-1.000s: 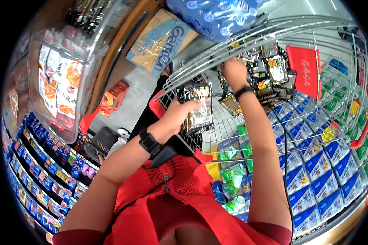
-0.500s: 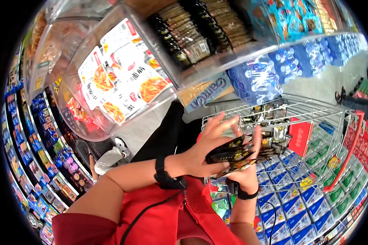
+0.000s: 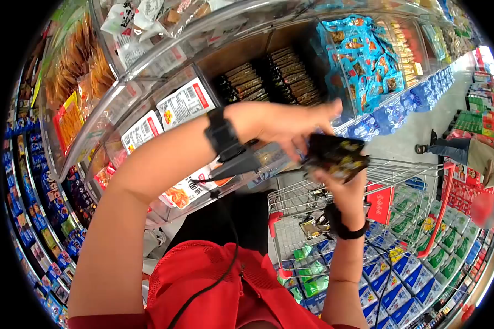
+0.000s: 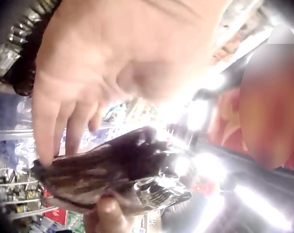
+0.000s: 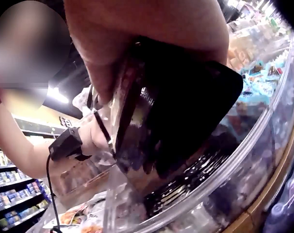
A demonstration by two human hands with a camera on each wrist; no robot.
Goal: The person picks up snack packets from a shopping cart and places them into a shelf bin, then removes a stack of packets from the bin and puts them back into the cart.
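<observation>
A stack of glossy black snack packets (image 3: 337, 156) is held up above the shopping cart by my right hand (image 3: 346, 192), thumb over its near side. My left hand (image 3: 285, 123) reaches over from the left, its fingers mostly straight. In the left wrist view the left fingertips come down right at the edge of the packets (image 4: 103, 174), while the right thumb presses them from below. In the display bin beyond, similar dark packets (image 3: 241, 85) stand in two rows. The right wrist view shows the stack (image 5: 181, 107) dark under the right hand (image 5: 152, 29).
More black packets lie in the wire cart (image 3: 291, 205). Clear plastic walls divide the display, with blue packets (image 3: 362, 60) to the right and white-and-red packets (image 3: 184, 104) to the left. A person (image 3: 466, 153) stands farther off at right.
Both hands have come up from the cart toward the display, bringing the packets along. The left hand, which gripped packets earlier, has straightened its fingers; the stack now sits in the right hand.
</observation>
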